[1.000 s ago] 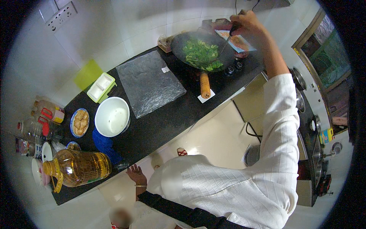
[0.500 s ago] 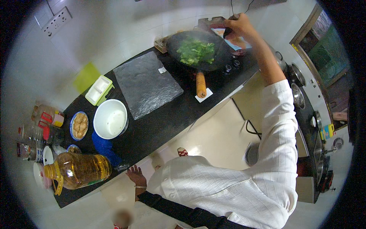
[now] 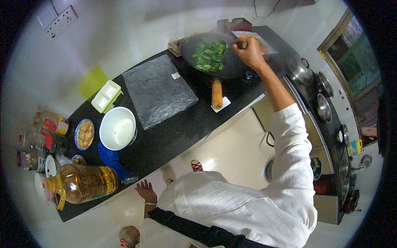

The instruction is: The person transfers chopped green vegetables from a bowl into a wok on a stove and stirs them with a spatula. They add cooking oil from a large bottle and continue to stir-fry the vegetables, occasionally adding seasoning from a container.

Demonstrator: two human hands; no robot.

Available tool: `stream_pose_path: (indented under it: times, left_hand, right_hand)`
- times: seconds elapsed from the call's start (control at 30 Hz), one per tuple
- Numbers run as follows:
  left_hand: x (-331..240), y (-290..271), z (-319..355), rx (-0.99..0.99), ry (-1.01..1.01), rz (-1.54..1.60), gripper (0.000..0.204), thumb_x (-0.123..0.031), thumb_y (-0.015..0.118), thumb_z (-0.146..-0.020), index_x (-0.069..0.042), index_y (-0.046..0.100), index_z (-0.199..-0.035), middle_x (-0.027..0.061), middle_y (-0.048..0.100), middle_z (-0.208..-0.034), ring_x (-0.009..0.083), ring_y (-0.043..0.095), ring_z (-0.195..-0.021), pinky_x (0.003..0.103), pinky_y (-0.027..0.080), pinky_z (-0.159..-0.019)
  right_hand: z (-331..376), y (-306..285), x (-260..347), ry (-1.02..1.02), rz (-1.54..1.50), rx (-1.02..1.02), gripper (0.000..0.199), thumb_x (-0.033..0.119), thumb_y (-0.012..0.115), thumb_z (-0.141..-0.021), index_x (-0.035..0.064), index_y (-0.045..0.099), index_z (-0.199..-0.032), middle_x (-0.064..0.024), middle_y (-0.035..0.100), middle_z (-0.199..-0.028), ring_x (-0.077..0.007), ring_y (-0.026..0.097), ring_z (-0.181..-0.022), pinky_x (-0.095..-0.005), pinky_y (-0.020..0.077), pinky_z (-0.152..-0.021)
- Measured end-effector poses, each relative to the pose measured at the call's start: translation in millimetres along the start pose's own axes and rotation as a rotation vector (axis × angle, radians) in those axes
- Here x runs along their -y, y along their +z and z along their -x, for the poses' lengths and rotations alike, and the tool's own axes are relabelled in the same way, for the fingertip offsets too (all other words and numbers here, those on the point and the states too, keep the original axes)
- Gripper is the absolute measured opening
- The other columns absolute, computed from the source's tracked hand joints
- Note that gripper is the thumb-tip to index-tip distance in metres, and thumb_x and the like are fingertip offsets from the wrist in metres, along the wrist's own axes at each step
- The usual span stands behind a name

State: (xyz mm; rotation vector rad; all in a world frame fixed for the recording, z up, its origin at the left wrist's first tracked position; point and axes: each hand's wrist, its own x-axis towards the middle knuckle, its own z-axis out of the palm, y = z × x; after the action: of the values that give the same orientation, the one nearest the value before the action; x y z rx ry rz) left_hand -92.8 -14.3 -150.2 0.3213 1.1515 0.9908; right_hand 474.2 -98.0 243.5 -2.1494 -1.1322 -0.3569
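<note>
My right hand [image 3: 248,53] is closed around the dark handle of a stirring utensil [image 3: 242,45], over the right side of a black wok [image 3: 236,68]. The utensil's lower end is hidden by my hand and the steam. Chopped green leafy vegetables [image 3: 209,56] lie heaped in the wok, left of my hand. The wok's wooden handle [image 3: 217,95] points toward me, with nobody holding it. Low at my left side, my left hand [image 3: 146,191] hangs with its fingers spread, holding nothing, close to the counter's front edge.
Left of the wok lies a dark, shiny slab [image 3: 159,91]. Farther left stand a white bowl [image 3: 118,129], a green-and-white box [image 3: 106,97], a plate of pale food [image 3: 84,134] and a large oil jug [image 3: 89,184]. Metal pots [image 3: 300,71] stand at the right.
My right hand has come down and left, nearer the wok, with the utensil still in it. The vegetables have shifted leftward into a tighter heap. My left hand has hardly moved.
</note>
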Motion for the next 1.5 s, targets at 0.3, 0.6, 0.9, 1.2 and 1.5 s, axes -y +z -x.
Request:
stream_pose_path:
  times: [0.3,0.6,0.9,1.2,1.5]
  left_hand:
    - [8.2,37.8,17.0,0.005,0.038,0.029,0.069,-0.055,0.028,-0.089,-0.011,0.011,-0.139,0.0138,0.019,-0.141,0.0299,0.029,-0.127,0.043,0.023,-0.104]
    - [9.2,29.6,31.3,-0.101,0.076,0.072,0.072,-0.057,0.030,-0.088,-0.011,0.009,-0.139,0.0141,0.016,-0.143,0.0301,0.028,-0.127,0.044,0.021,-0.104]
    - [6.9,29.0,37.3,-0.110,0.060,0.023,0.073,-0.058,0.029,-0.087,-0.012,0.007,-0.140,0.0132,0.016,-0.143,0.0296,0.030,-0.126,0.043,0.024,-0.105]
    - [16.8,28.3,15.2,-0.029,0.033,0.037,0.069,-0.056,0.029,-0.088,-0.011,0.014,-0.139,0.0133,0.022,-0.141,0.0289,0.031,-0.125,0.043,0.024,-0.104]
    - [12.8,40.7,5.2,0.010,0.014,0.019,0.065,-0.055,0.029,-0.089,-0.010,0.025,-0.134,0.0126,0.027,-0.138,0.0276,0.032,-0.125,0.043,0.023,-0.104]
  right_hand:
    - [-16.6,-51.7,-115.6,0.314,-0.221,-0.044,0.018,0.017,0.063,-0.076,0.0007,0.064,-0.085,-0.0075,0.062,-0.069,-0.0141,0.057,-0.054,-0.0304,0.0491,-0.049]
    - [-19.4,14.3,-219.0,0.680,-1.236,-0.119,0.021,0.004,0.050,-0.083,-0.0059,0.052,-0.101,-0.0152,0.055,-0.100,-0.0287,0.057,-0.092,-0.0398,0.0545,-0.077]
    - [0.1,-16.6,-92.2,-0.091,-0.501,0.290,0.014,0.000,0.060,-0.077,0.0030,0.063,-0.090,-0.0082,0.063,-0.101,-0.0215,0.053,-0.107,-0.0308,0.0413,-0.089]
    - [56.4,-64.5,-6.1,0.088,-0.435,0.052,0.010,0.005,0.060,-0.080,-0.0008,0.061,-0.088,-0.0063,0.064,-0.086,-0.0150,0.061,-0.085,-0.0273,0.0483,-0.075]
    - [99.8,21.4,-49.6,0.128,-0.658,-0.028,0.013,0.009,0.054,-0.085,-0.0011,0.051,-0.076,-0.0051,0.058,-0.072,-0.0089,0.057,-0.062,-0.0224,0.0470,-0.055]
